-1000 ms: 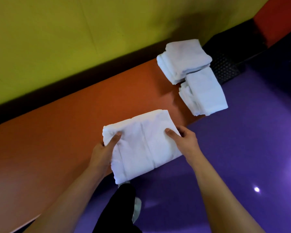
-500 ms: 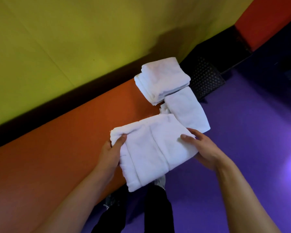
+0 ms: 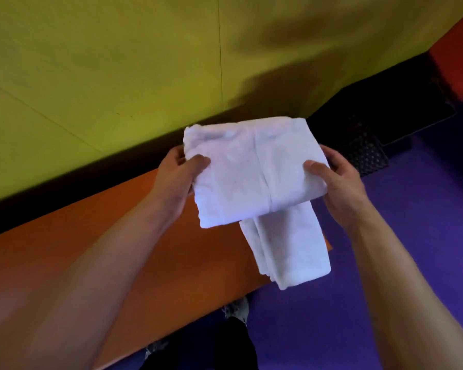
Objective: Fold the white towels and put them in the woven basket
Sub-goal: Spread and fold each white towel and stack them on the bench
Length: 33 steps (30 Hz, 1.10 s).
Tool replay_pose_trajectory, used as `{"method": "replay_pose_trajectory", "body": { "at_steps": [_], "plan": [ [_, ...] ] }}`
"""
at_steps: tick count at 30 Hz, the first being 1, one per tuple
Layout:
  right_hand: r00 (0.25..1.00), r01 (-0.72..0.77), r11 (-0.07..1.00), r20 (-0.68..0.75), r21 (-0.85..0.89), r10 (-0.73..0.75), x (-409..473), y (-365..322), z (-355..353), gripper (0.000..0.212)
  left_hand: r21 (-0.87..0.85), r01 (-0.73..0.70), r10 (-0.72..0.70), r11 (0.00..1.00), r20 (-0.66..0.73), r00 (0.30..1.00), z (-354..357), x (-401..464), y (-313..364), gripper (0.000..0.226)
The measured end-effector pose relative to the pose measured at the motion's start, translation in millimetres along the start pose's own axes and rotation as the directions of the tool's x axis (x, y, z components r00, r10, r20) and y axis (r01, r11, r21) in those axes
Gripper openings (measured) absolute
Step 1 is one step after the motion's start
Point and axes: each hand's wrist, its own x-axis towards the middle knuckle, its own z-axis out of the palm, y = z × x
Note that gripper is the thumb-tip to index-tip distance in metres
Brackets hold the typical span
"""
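Lying beneath held towel (image 3: 251,172): folded towel (image 3: 289,249).

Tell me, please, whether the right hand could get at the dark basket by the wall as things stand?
Probably not yet: the right hand and left hand both grip the folded towel. The basket itself lies unblocked just beyond.

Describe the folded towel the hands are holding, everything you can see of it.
The held towel is white, soft terry-like cloth, folded into a thick rectangle with a crease running down its middle. It is lifted above the orange table, slightly tilted. The left hand grips its left edge, thumb on top; the right hand grips its right edge the same way. It overlaps another folded towel lying below at the table's end; whether they touch cannot be told.
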Motion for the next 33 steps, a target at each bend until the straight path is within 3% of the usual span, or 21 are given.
{"method": "replay_pose_trajectory", "body": {
  "at_steps": [4,7,10,16,19,22,24,28,33],
  "plan": [
    [0.993,0.068,0.995,-0.089,-0.069,-0.074,55.7,-5.0,0.8,0.041,0.091,-0.106,0.110,0.990,-0.040,0.993,21.9,49.5,13.4,0.063],
    [0.976,0.065,0.931,-0.170,-0.359,-0.133,82.1,15.5,2.6,0.046,0.326,-0.109,0.121,0.939,-0.019,0.992,25.5,74.8,-6.4,0.077],
    [0.980,-0.001,0.794,-0.158,-0.608,-0.119,91.9,46.7,6.9,0.048,0.608,-0.086,0.074,0.789,0.045,0.996,26.9,76.8,-38.0,0.085],
    [0.978,0.031,0.754,-0.137,-0.656,-0.160,93.0,67.8,8.4,0.047,0.577,-0.057,0.100,0.815,-0.043,0.994,31.6,65.9,-54.8,0.065],
    [0.944,0.047,0.595,-0.159,-0.802,-0.289,89.4,65.1,10.9,0.049,0.570,-0.069,0.098,0.819,-0.020,0.995,30.5,57.2,-51.4,0.064],
    [0.863,0.195,0.388,-0.030,-0.901,-0.504,73.9,60.6,28.4,0.050,0.621,-0.107,0.125,0.776,0.015,0.992,24.6,41.3,-50.1,0.062],
    [0.826,0.324,0.307,0.109,-0.895,-0.554,61.1,62.9,46.7,0.048,0.714,-0.155,0.168,0.683,0.053,0.984,15.7,25.9,-51.4,0.059],
    [0.793,0.489,0.247,0.309,-0.836,-0.525,27.4,76.6,97.4,0.045,0.873,-0.217,0.297,0.437,0.088,0.951,-17.6,-11.8,-56.2,0.054],
    [0.746,0.600,0.168,0.472,-0.782,-0.470,-14.8,97.9,156.0,0.044,0.926,-0.149,0.353,0.347,0.018,0.935,-78.3,-51.7,-73.7,0.048]
  ]
}}
